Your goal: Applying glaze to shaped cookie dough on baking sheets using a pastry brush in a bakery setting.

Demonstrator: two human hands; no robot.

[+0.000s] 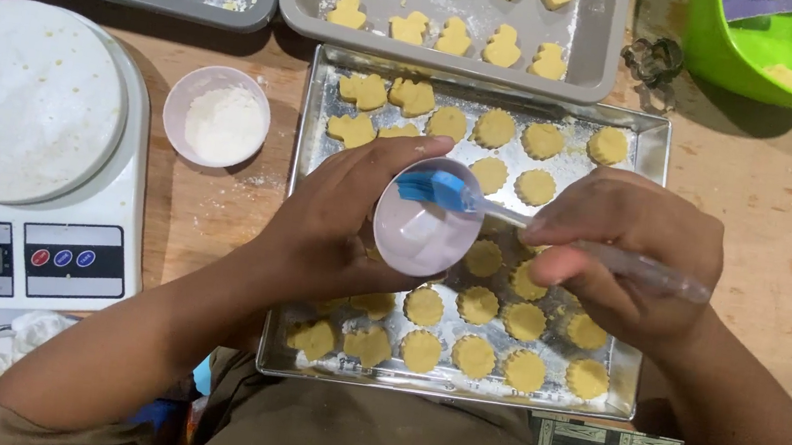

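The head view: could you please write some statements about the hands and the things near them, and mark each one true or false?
1. The left hand holds a small pale bowl. True.
2. The right hand holds a metal spoon. False: it holds a brush with blue bristles and a clear handle.
3. The brush tip is at the bowl. True.
4. The silver tray under the hands carries raw cookies. True.
5. The kitchen scale has a bowl on it. False: the small bowl of white powder stands beside it on the table.
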